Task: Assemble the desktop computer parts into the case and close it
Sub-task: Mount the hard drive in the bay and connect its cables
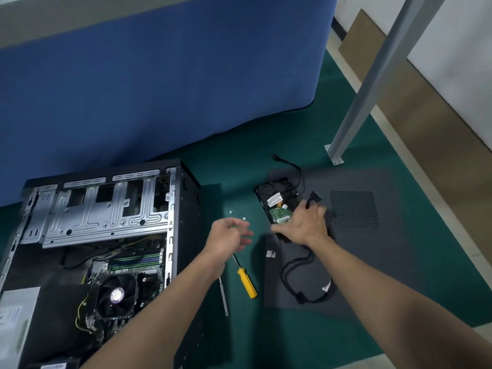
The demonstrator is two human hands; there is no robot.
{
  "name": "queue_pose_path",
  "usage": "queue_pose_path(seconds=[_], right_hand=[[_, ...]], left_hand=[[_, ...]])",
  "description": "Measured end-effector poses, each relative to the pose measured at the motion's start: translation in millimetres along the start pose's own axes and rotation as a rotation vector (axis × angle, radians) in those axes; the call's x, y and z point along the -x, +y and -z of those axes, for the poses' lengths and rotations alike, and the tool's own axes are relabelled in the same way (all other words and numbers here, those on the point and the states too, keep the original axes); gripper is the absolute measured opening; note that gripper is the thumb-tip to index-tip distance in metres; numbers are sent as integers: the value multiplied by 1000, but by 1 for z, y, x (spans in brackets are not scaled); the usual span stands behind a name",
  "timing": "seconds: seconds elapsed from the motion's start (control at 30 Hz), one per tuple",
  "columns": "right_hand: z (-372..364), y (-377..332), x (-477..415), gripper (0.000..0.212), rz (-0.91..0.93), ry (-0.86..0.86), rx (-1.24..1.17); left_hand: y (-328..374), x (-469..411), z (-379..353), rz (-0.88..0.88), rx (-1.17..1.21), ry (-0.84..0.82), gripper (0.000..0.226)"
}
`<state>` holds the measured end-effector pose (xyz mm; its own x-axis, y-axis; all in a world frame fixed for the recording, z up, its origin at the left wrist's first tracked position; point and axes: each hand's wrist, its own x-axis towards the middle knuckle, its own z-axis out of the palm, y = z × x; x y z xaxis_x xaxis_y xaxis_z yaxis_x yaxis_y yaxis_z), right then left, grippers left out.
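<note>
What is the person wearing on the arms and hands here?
Nothing visible: the left hand and right hand are ungloved, with no rings, watch or wristband showing. The left forearm and right forearm are bare up to the frame edge, with no sleeves in view.

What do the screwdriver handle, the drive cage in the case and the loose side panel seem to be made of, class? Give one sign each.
Screwdriver handle: likely plastic, smooth and glossy, solid yellow.
Drive cage: bare sheet metal, silvery, with stamped ribs and punched holes.
Side panel: probably painted sheet metal, matte dark grey, with a punched vent grid.
</note>
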<state>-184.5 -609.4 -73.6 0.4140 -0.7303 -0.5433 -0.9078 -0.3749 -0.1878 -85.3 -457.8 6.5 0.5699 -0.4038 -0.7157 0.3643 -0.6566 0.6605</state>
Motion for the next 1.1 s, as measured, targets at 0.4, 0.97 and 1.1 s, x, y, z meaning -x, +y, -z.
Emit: queue_pose_path(seconds=[0.4, 0.97, 1.1], right_hand=[[50, 18, 45, 61, 183, -412, -400], [120, -55, 80, 51, 597, -190, -100], [138, -81, 95, 47, 693, -266, 108]], left_hand=[[28, 7, -54, 200, 382, -162, 47], [41, 24, 28, -640, 190, 296, 72], [52, 32, 52, -672, 182, 211, 40]])
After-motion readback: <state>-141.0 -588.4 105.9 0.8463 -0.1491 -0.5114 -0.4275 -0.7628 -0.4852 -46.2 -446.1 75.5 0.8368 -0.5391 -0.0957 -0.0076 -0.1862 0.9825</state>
